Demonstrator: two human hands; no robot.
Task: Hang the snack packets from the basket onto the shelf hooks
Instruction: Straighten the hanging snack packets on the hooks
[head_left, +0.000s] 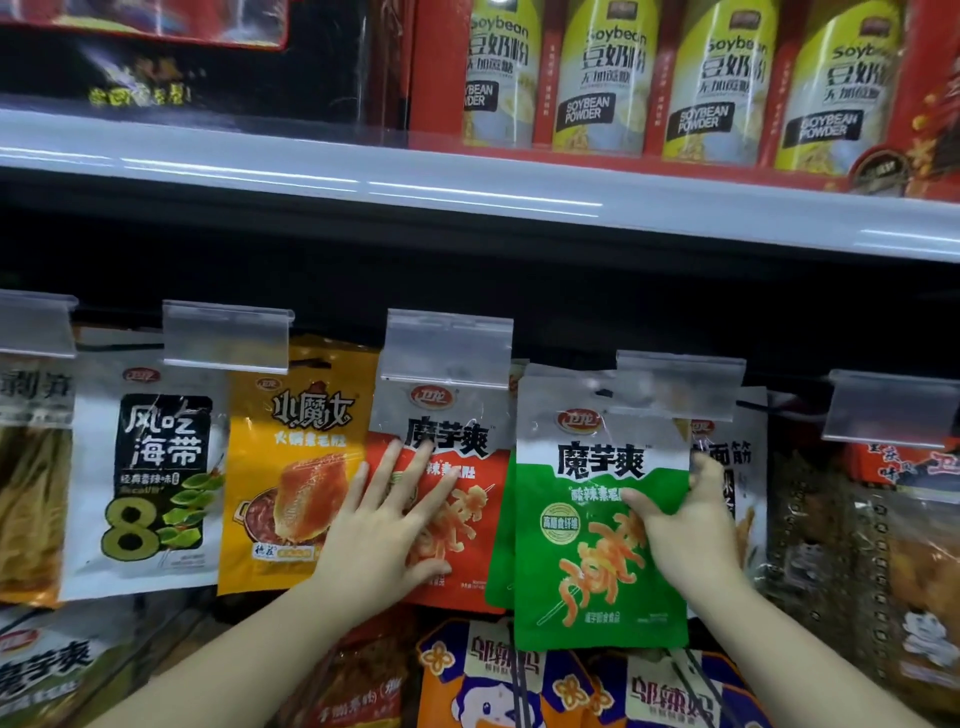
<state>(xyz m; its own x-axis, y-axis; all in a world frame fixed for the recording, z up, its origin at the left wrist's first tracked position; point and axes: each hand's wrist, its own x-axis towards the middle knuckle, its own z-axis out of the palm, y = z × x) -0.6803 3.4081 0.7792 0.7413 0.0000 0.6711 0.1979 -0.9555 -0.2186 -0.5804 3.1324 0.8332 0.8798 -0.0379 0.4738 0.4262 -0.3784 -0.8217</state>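
Forearms reach up. Right hand (680, 525) pinches green packet (597, 519) at its edge, aligning it to the hook; left hand (387, 525), released, flattens red packet (467, 499) aside.

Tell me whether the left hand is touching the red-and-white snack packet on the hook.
Touching. The head view shows the left hand laid flat with spread fingers on the front of the red-and-white snack packet, with no gap between them.
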